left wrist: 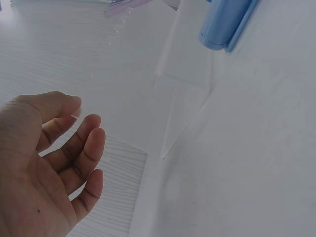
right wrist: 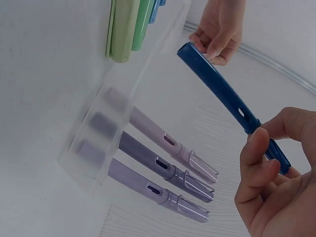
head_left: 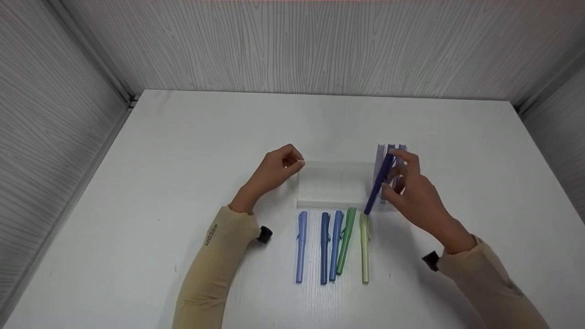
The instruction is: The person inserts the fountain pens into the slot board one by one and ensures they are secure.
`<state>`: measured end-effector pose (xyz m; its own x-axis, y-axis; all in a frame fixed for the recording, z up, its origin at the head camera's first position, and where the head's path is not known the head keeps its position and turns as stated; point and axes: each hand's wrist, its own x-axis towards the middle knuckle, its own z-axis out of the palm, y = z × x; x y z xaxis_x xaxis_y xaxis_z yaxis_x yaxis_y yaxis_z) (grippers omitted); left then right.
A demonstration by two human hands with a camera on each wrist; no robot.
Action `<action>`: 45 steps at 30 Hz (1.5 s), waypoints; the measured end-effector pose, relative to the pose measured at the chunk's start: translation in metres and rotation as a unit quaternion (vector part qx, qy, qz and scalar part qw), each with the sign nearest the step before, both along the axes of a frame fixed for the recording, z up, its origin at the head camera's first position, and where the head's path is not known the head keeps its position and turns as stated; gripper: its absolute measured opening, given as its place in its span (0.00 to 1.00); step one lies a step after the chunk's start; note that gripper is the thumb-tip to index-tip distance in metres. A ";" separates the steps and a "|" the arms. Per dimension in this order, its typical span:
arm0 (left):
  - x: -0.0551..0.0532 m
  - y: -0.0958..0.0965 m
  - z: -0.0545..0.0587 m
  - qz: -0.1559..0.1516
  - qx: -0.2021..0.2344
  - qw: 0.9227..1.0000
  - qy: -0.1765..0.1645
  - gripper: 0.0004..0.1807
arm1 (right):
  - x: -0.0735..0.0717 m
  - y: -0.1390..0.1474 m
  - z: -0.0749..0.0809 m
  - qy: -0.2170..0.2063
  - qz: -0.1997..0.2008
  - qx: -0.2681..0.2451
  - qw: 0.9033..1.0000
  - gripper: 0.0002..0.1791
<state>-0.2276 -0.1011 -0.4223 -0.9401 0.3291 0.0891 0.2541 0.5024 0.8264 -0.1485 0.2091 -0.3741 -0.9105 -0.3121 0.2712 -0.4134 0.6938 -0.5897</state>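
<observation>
A frosted clear pen tray (head_left: 336, 203) lies on the table between the hands. At its far left corner my left hand (head_left: 276, 169) pinches the edge between thumb and forefinger, the other fingers loosely bent. My right hand (head_left: 418, 196) holds a dark blue pen (head_left: 378, 185) near its clip end, tilted above the right part of the tray. Under it, three purple pens, a pale one (right wrist: 153, 129), a darker one (right wrist: 145, 154) and a lilac one (right wrist: 148, 188), lie side by side in the tray's right end, partly hidden by my right hand in the head view.
In front of the tray lie a periwinkle pen (head_left: 301, 246), a dark blue pen (head_left: 325, 249), a mid-blue pen (head_left: 336, 246), a green pen (head_left: 346, 242) and a pale green pen (head_left: 364, 251). Wood-grained panels (head_left: 301, 45) border the white table (head_left: 183, 137).
</observation>
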 end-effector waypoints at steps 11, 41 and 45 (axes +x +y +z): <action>0.001 0.000 0.000 -0.012 0.009 1.000 0.010 0.09 | -0.004 -0.002 -0.011 0.070 -0.028 0.053 0.996 0.38; 0.002 0.002 0.002 -0.011 0.010 1.000 0.014 0.08 | -0.016 -0.012 -0.027 0.121 -0.049 0.087 0.988 0.35; 0.001 0.003 0.001 -0.010 0.011 1.000 0.015 0.08 | -0.018 -0.013 -0.027 0.112 -0.049 0.089 0.988 0.35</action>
